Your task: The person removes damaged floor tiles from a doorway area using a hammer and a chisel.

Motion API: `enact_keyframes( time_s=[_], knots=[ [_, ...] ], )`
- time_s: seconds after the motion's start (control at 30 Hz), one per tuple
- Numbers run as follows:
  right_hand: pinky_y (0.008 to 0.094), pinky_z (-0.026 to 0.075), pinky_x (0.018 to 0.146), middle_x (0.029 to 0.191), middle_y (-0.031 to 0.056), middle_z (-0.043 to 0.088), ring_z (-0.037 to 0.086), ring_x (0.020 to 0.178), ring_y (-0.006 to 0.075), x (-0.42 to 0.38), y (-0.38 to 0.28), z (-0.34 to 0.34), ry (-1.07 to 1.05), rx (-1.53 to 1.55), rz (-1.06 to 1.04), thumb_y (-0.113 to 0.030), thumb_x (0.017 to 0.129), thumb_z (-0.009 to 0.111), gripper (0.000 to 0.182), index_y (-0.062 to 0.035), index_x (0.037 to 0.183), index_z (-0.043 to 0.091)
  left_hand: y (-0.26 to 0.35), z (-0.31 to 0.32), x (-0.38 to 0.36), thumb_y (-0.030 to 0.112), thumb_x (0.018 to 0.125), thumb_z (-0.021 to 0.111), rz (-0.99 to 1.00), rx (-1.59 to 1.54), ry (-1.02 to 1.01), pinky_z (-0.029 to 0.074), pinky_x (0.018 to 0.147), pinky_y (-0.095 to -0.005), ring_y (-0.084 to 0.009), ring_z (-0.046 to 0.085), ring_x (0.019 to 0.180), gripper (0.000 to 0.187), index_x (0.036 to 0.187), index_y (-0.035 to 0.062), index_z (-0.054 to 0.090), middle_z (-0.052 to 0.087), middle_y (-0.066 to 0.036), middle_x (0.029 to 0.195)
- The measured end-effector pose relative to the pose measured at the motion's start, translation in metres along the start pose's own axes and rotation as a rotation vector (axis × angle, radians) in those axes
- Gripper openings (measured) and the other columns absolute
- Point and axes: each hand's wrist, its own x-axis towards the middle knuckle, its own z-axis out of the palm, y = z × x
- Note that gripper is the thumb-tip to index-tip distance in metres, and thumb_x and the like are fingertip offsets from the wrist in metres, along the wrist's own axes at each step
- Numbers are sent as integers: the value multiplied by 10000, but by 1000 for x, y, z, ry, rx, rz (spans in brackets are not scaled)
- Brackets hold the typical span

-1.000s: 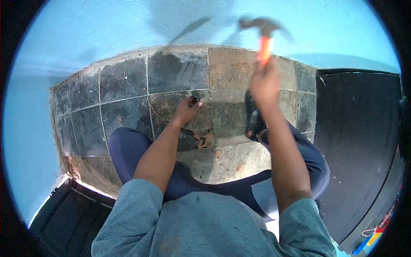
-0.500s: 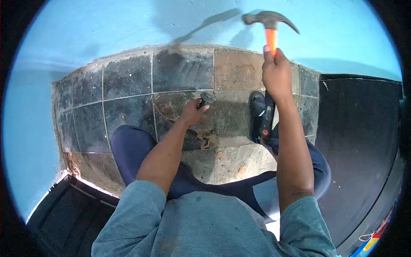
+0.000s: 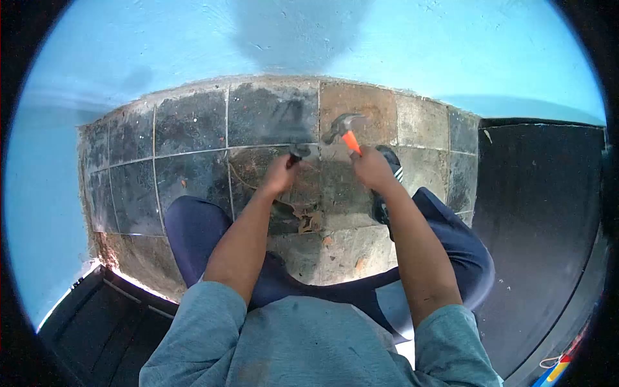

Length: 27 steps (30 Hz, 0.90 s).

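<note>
My left hand point(image 3: 281, 175) is closed around a short dark tool point(image 3: 298, 153) with a round top, held over the dark floor tiles. To its right, my right hand point(image 3: 372, 168) grips a claw hammer point(image 3: 349, 140) by its orange and black handle. The hammer's dark metal head is low, a short way right of the dark tool and apart from it. Both hands are slightly blurred. What the lower end of the dark tool touches is hidden.
Worn square tiles point(image 3: 191, 122) run along a light blue wall point(image 3: 309, 39). A black panel point(image 3: 538, 213) stands at right, another dark one point(image 3: 109, 329) at lower left. My bent legs and a dark striped shoe point(image 3: 382, 209) frame the tiles.
The hammer has come down and left from high near the wall to beside the dark tool. My left hand has shifted slightly left with the dark tool.
</note>
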Motion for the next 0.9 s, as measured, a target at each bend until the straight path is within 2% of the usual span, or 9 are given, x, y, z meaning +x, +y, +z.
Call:
enact_keyframes(
  time_s=[0.13, 0.23, 0.27, 0.37, 0.47, 0.57, 0.67, 0.8, 0.9],
  knots=[
    [551, 498, 873, 1010, 352, 667, 642, 1014, 509, 4, 2, -4, 88, 36, 69, -335, 987, 537, 450, 94, 1053, 657, 67, -50, -2, 375, 965, 686, -98, -22, 103, 498, 767, -421, -287, 659, 834, 425, 1067, -36, 642, 697, -185, 918],
    [554, 491, 879, 1012, 356, 665, 639, 1016, 513, 7, 1, -7, 62, 85, 127, -350, 994, 537, 460, 88, 1062, 657, 46, -57, 10, 370, 975, 672, -69, -161, 14, 496, 754, -426, -278, 629, 788, 406, 1080, -21, 639, 680, -185, 901],
    [556, 489, 882, 1010, 356, 664, 638, 1015, 514, 8, 0, -7, 47, 115, 155, -356, 996, 538, 462, 86, 1063, 658, 38, -54, 9, 326, 978, 669, -39, 20, 22, 498, 787, -436, -315, 657, 852, 359, 1122, -2, 641, 690, -199, 952],
    [556, 491, 870, 1002, 349, 667, 640, 1003, 512, 8, 2, -3, 48, 136, 137, -365, 993, 550, 461, 77, 1069, 657, 11, -38, 3, 433, 976, 663, 14, 174, -105, 480, 789, -400, -260, 611, 826, 477, 1107, -25, 647, 699, -150, 940],
    [457, 502, 640, 694, 204, 644, 682, 649, 338, 5, 1, -4, 92, 90, 38, -358, 1015, 551, 442, 73, 967, 632, -22, -16, 4, 342, 977, 654, -26, 8, -131, 491, 857, -428, -354, 650, 994, 423, 1243, 14, 625, 698, -212, 1092],
    [444, 497, 630, 683, 183, 634, 663, 619, 304, 2, -9, -21, 69, 98, 2, -373, 1013, 560, 441, 60, 975, 637, -1, -21, 2, 300, 980, 640, -113, -49, -124, 493, 878, -453, -407, 655, 1069, 428, 1303, 22, 601, 687, -246, 1149],
    [532, 500, 769, 871, 327, 665, 664, 902, 493, -7, -37, -67, 188, 242, 30, -402, 990, 584, 461, 47, 966, 690, -5, -19, 5, 307, 985, 623, -120, 13, -47, 491, 883, -480, -434, 648, 1079, 446, 1301, -5, 582, 679, -263, 1151],
    [513, 495, 726, 794, 292, 654, 664, 816, 472, -7, -57, -124, 598, 314, 9, -397, 999, 583, 460, 54, 938, 649, -1, -16, 4, 328, 973, 625, -106, 205, -21, 488, 882, -515, -483, 629, 1074, 456, 1249, -32, 581, 667, -293, 1143],
    [521, 507, 729, 779, 274, 657, 667, 811, 470, -5, -72, -116, 821, 288, 22, -364, 1001, 579, 423, 52, 937, 626, -10, -8, 7, 341, 961, 633, -102, 187, -81, 489, 865, -527, -502, 618, 1068, 459, 1220, -35, 585, 656, -307, 1149]
  ],
)
